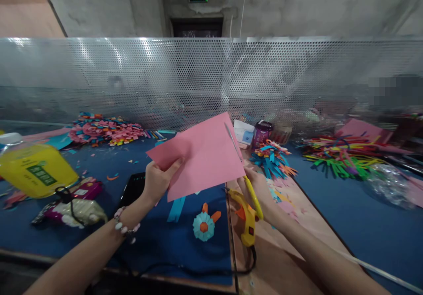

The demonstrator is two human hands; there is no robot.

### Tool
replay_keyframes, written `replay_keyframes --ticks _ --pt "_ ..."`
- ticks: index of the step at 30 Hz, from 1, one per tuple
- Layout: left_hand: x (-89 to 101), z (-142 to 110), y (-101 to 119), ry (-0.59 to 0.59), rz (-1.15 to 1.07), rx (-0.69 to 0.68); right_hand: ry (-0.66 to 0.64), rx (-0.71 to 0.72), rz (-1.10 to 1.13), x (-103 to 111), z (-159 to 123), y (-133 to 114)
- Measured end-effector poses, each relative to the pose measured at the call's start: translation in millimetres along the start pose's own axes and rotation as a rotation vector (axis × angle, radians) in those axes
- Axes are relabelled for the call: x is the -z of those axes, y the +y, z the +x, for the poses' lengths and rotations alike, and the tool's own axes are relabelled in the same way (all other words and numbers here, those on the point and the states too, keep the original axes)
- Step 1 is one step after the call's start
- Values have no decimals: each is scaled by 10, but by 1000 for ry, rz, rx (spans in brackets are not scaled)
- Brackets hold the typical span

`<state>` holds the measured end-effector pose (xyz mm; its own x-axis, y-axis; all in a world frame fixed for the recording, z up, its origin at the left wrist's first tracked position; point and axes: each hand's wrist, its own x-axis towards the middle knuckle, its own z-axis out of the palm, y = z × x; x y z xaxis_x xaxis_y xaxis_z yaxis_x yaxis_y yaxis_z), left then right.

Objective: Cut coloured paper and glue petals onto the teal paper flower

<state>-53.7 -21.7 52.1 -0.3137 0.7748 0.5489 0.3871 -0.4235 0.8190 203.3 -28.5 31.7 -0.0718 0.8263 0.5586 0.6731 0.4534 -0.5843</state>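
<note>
A pink sheet of paper [208,154] is raised over the table, tilted up to the right. My left hand [159,178] pinches its lower left part, thumb on top. In my right hand [259,189] is a pair of scissors with yellow handles [253,198]; a blade lies along the sheet's right edge. My right fingers are partly hidden behind the paper and handles. Below the sheet, a light blue paper flower [204,226] with orange parts lies on the blue mat. A yellow glue gun [247,224] rests just under my right hand, its black cord trailing left.
Piles of folded paper pieces [105,130] and colourful strips [346,154] lie left and right. A yellow-filled jug [36,167] stands at left, near a black phone [134,189]. A purple can [262,133] stands behind a blue-orange paper bundle [274,158]. A perforated metal screen [198,75] borders the back.
</note>
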Motion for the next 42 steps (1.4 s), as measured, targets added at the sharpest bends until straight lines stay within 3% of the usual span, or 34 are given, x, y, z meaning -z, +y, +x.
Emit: replay_keyframes --ticks 14,27,35,42 --pt "0 8 -13 -9 7 -26 -139 -93 82 33 -46 -55" --pt "-10 15 -28 -29 -4 -22 -189 -123 80 15 -30 73" --pt "-12 7 -23 -8 53 -56 -242 -164 153 121 -39 -117" --pt "-22 -17 -78 -48 108 -78 -171 -84 240 31 -65 12"
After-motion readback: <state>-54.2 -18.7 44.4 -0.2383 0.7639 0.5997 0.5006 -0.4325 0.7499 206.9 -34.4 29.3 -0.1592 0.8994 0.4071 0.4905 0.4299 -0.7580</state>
